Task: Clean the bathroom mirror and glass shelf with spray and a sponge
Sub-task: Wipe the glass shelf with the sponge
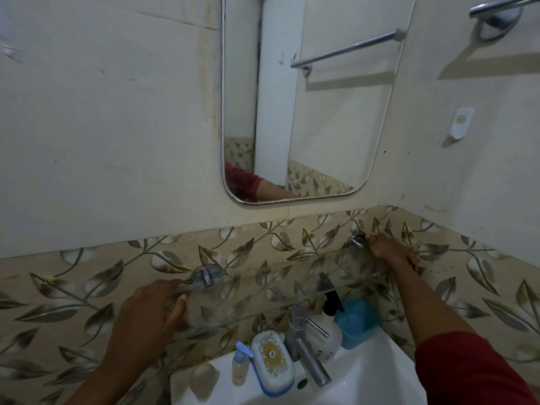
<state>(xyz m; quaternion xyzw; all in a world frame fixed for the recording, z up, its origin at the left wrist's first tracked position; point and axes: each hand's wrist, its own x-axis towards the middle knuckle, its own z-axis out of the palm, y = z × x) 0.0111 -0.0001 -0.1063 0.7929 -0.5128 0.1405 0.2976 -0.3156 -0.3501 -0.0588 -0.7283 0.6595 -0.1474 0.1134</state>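
The mirror hangs on the tiled wall, and a red sleeve and an arm are reflected in its lower left corner. Below it a clear glass shelf runs between two metal brackets. My left hand grips the shelf's left end beside the left bracket, thumb underneath. At the shelf's far right end, by the right bracket, my right hand holds a yellowish sponge, mostly hidden by the fingers. A white spray bottle with a black trigger stands on the sink under the shelf.
On the white sink stand a metal faucet, a blue container, a white soap box, a small bottle and a soap bar. A towel rail and a wall hook are on the right wall.
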